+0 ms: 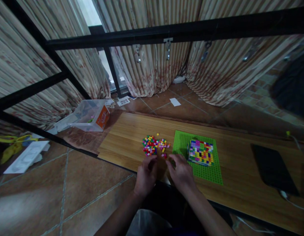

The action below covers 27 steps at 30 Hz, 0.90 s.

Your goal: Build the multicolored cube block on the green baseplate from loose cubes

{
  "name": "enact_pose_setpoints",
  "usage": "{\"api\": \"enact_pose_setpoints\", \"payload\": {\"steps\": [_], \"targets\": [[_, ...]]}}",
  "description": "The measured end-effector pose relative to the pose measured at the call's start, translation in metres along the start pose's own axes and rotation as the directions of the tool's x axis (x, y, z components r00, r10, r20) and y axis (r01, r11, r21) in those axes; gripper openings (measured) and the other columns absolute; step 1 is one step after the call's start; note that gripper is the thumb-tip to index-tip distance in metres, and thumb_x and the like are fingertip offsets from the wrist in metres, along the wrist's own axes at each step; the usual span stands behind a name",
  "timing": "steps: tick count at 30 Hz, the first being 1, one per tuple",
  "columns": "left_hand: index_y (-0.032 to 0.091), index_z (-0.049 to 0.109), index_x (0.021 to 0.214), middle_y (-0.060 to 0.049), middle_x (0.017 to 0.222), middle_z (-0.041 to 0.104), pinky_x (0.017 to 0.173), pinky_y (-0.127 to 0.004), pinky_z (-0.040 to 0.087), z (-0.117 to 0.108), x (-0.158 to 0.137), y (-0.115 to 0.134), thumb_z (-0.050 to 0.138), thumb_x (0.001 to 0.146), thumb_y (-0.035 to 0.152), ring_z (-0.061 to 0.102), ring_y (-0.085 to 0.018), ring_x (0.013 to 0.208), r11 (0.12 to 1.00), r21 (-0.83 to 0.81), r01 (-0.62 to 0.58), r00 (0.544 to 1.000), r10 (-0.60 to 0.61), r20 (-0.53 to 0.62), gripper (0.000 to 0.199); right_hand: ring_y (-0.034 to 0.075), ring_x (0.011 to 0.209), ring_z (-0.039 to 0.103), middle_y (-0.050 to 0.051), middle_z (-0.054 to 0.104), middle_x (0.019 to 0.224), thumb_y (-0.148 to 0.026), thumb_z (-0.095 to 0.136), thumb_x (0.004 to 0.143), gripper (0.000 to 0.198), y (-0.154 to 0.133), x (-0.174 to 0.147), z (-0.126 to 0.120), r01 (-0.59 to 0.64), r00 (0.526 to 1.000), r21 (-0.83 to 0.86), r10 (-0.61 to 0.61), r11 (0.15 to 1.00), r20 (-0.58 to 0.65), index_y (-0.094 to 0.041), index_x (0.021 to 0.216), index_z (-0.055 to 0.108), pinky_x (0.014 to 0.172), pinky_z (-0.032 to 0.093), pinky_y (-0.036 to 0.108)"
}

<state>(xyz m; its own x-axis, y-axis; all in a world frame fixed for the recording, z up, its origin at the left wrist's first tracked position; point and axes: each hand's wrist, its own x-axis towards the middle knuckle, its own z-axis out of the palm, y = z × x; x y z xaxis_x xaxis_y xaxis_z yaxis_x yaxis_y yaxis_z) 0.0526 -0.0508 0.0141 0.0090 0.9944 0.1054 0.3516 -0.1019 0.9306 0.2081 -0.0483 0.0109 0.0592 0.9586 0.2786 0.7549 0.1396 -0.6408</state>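
Note:
At the near edge of the wooden table, my left hand (pixel 146 174) has its fingers curled in, just below a pile of small coloured toy bricks (pixel 150 145). My right hand (pixel 181 172) also has bent, closed fingers, near a few red and magenta bricks (pixel 164 156) and left of the block structure. Whatever either hand may hold is too small or hidden to make out. A multicoloured block of stacked bricks (pixel 200 152) sits on a green studded baseplate (pixel 217 173), to the right of my right hand.
A dark tablet (pixel 273 167) with a white cable lies on the table (pixel 237 157) at right. On the floor at left stands a clear plastic bin (pixel 89 114) with an orange label. A black metal frame (pixel 152 37) crosses before striped curtains (pixel 152 72).

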Motion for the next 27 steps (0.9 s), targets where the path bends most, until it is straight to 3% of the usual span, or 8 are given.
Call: {"api": "enact_pose_setpoints", "payload": {"steps": [5,9,14,19,24,27], "targets": [[0.019,0.063,0.107,-0.005,0.097,0.069,0.086,-0.032,0.052,-0.005,0.002,-0.006,0.052,0.084,0.017,0.065,-0.017,0.091,0.999,0.026,0.023,1.0,-0.023,-0.003,0.025,0.025,0.076,0.057,0.008,0.061,0.081,-0.03,0.055,0.087,0.011,-0.002,0.012,0.023,-0.002,0.999,-0.173,-0.004,0.985,-0.034,-0.023,0.083,0.062,0.065,0.044,0.037],[0.02,0.062,0.11,-0.005,0.099,0.069,0.087,-0.032,0.052,-0.001,0.004,-0.005,0.052,0.085,0.019,0.065,-0.017,0.093,1.0,0.002,0.028,0.999,-0.028,0.015,0.027,0.022,0.073,0.056,0.006,0.06,0.078,-0.032,0.051,0.091,0.018,-0.001,0.012,0.023,0.012,0.997,-0.168,-0.025,0.986,-0.077,-0.024,0.077,0.061,0.061,0.042,0.033],[0.02,0.063,0.107,-0.005,0.103,0.069,0.089,-0.032,0.049,0.004,0.009,0.009,0.054,0.088,0.03,0.063,-0.018,0.096,0.991,-0.1,0.089,0.99,-0.077,0.119,0.023,0.021,0.077,0.061,0.005,0.066,0.085,-0.03,0.047,0.093,0.018,-0.006,0.001,0.005,-0.001,1.0,0.059,0.002,0.998,-0.015,-0.024,0.087,0.063,0.069,0.046,0.032],[0.017,0.062,0.074,0.001,0.07,0.059,0.067,-0.024,0.046,0.011,0.011,0.029,0.057,0.087,0.038,0.055,-0.013,0.07,0.96,-0.226,0.165,0.944,-0.087,0.318,0.025,0.018,0.076,0.064,0.002,0.067,0.084,-0.028,0.049,0.092,0.017,-0.016,-0.014,-0.028,-0.024,0.996,0.291,-0.002,0.956,0.089,-0.026,0.086,0.065,0.068,0.047,0.028],[0.015,0.065,0.078,0.003,0.065,0.059,0.058,-0.02,0.043,0.019,0.007,0.041,0.068,0.078,0.038,0.051,-0.009,0.058,0.855,-0.384,0.349,0.883,-0.163,0.44,0.023,0.018,0.077,0.065,0.001,0.07,0.082,-0.035,0.062,0.085,0.013,-0.013,-0.027,-0.051,-0.233,0.972,0.52,0.211,0.822,0.101,-0.024,0.09,0.068,0.067,0.051,0.026],[0.015,0.066,0.079,0.001,0.065,0.063,0.057,-0.02,0.046,0.023,0.004,0.051,0.075,0.072,0.037,0.054,-0.009,0.057,0.802,-0.454,0.389,0.868,-0.154,0.472,0.024,0.018,0.077,0.066,0.002,0.07,0.083,-0.037,0.066,0.081,0.018,-0.012,-0.033,-0.061,-0.291,0.949,0.633,0.299,0.717,0.098,-0.024,0.094,0.07,0.068,0.053,0.027]]}}
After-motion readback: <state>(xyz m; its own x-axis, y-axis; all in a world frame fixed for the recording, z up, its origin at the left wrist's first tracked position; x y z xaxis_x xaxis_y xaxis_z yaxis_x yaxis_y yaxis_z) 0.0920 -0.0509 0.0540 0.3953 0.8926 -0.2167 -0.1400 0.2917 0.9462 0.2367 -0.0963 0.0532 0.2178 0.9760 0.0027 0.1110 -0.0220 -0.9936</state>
